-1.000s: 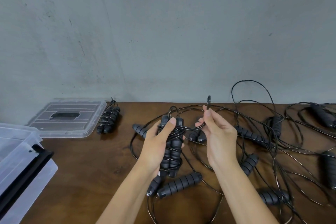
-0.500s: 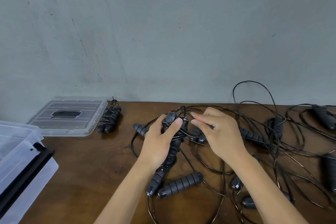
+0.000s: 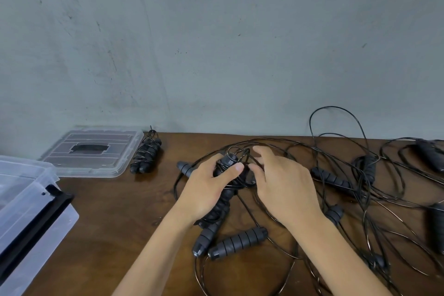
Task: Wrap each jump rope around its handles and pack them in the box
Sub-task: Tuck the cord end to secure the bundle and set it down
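Observation:
My left hand (image 3: 206, 190) grips a pair of black ribbed jump rope handles (image 3: 223, 202) with thin black cord wound round them, tilted over the table. My right hand (image 3: 283, 185) is right beside their top end, its fingertips at the cord there; I cannot see if they pinch it. One wrapped jump rope bundle (image 3: 146, 157) lies at the back left. The clear plastic box (image 3: 26, 202) stands at the left edge.
The box's clear lid (image 3: 91, 150) lies flat by the wall. Loose handles (image 3: 237, 243) and a tangle of black cords (image 3: 360, 175) cover the wooden table (image 3: 115, 218) from the middle to the right edge. A grey wall rises behind.
My right hand came down from holding a raised cord loop to the top of the handles. The bundle in my left hand tilted lower toward the table.

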Tool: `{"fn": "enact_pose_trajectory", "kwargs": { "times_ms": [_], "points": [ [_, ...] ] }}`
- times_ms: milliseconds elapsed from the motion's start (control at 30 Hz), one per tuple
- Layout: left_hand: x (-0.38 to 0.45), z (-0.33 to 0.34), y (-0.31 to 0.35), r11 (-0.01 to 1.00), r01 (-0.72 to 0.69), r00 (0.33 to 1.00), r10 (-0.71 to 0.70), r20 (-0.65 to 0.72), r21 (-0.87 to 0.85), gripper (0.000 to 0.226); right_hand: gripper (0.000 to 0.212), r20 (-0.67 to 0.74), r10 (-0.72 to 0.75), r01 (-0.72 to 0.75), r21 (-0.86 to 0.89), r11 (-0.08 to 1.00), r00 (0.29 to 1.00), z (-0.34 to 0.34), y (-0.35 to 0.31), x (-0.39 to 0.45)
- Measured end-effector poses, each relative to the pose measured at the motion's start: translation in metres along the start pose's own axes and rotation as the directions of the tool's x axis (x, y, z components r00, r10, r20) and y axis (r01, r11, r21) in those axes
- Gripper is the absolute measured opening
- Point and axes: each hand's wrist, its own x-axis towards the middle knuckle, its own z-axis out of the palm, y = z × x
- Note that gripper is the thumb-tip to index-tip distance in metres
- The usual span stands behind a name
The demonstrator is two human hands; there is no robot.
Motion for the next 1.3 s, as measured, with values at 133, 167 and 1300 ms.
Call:
{"fn": "enact_pose_trajectory", "kwargs": {
  "times_ms": [133,167,1300],
  "points": [
    [-0.002,-0.009,-0.002,0.998,0.004,0.998,-0.007,0.057,0.058,0.023,0.037,0.116,0.085,-0.099,0.123,0.987,0.99,-0.015,-0.002,0.012],
    [-0.002,-0.011,-0.002,0.997,0.008,0.995,-0.016,0.095,0.08,0.025,0.036,0.156,0.091,-0.124,0.22,0.967,0.984,-0.015,-0.001,0.018],
    [-0.047,-0.097,-0.045,0.955,0.283,0.958,-0.277,0.077,-0.091,0.043,0.019,0.616,0.444,-0.636,0.762,-0.124,0.651,0.099,-0.033,0.082]
  ]
}}
